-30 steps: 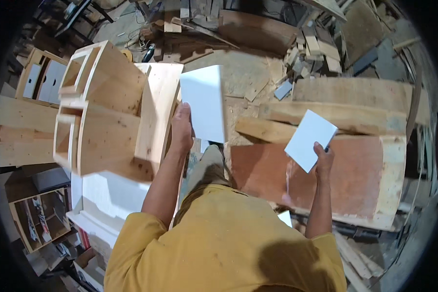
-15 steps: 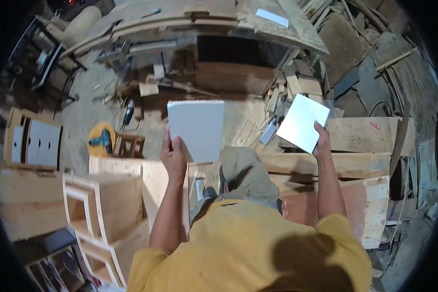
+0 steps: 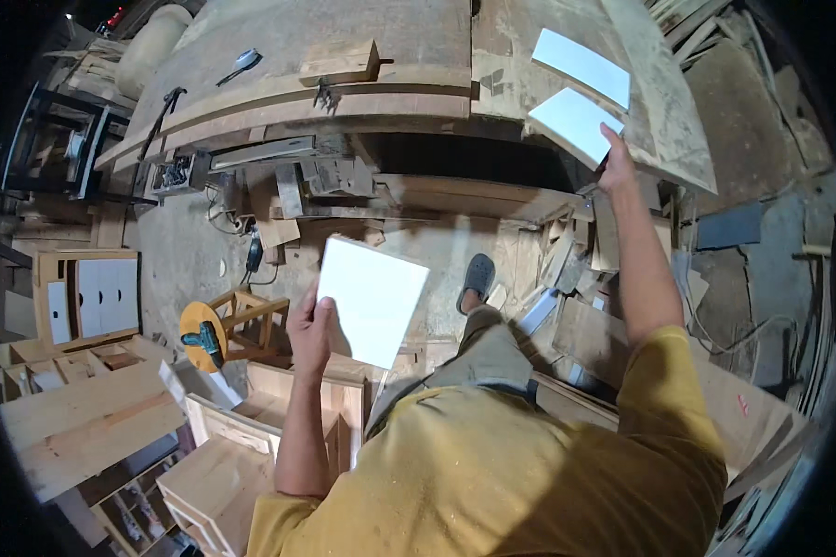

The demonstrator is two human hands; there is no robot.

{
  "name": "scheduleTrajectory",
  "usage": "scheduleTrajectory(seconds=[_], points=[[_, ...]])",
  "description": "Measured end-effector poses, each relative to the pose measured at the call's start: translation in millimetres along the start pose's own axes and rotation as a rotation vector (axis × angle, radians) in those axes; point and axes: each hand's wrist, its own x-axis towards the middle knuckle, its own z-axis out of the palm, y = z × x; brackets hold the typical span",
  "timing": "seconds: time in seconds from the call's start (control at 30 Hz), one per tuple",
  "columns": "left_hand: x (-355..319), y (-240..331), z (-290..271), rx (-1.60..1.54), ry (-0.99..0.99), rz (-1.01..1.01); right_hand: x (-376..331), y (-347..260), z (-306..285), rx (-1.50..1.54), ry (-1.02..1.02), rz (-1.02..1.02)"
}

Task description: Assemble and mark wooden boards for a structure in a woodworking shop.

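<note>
Below the long wooden bench (image 3: 362, 56) that spans the upper part of the view, I see my left hand (image 3: 311, 325) closed on the left edge of a white square panel (image 3: 373, 299), thumb on its face and fingers behind it; the panel is held clear of the floor, tilted, and well apart from the bench. My right hand (image 3: 615, 160) is stretched up to the right end of the bench, where it pinches the lower right corner of a second white panel (image 3: 574, 123). That panel lies on, or just above, the bench's sloping board (I cannot tell whether it is fully set down). A third white panel (image 3: 581, 65) lies on the same board just beyond it, farther from me, and the two do not appear to touch.

Further items, all placed with respect to the bench: a wooden block (image 3: 340, 63) sits on its top near the middle, and a small metal tool (image 3: 240, 65) lies to the left of that block. Under the bench's front edge, offcuts and scrap wood (image 3: 567, 269) are piled on the floor. Well below the bench and to the left stands a small wooden stool (image 3: 241, 320) with a teal power drill (image 3: 202, 342) on a yellow disc beside it. Unfinished wooden cabinet frames (image 3: 251, 436) stand nearer to me, lower left. My foot in a grey shoe (image 3: 477, 277) rests on the floor below the bench's middle.
</note>
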Motion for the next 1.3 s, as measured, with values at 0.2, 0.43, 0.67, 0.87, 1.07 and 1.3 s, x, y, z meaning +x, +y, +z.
scheduleTrajectory(seconds=[0.2,0.43,0.67,0.87,1.07,1.3], points=[[101.9,100.1,79.3,0.126,-0.292,-0.060,106.4,-35.7,6.0,-0.028,-0.011,0.141],[242.7,172.0,147.3,0.336,-0.516,0.227,165.8,-82.9,-28.3,-0.561,0.318,0.138],[416.9,221.1,229.9,0.649,-0.719,0.592,77.6,-55.2,81.0,-1.148,-0.067,-0.085],[506.7,190.5,286.3,0.706,-0.896,0.674,85.3,-14.3,181.7,-0.977,-0.269,0.140],[521.5,149.2,280.6,0.900,-0.860,0.651,108.5,9.5,191.2,-0.957,-0.402,0.189],[503.1,145.8,278.6,0.979,-0.777,0.565,108.8,12.6,199.6,-0.993,-0.438,0.323]])
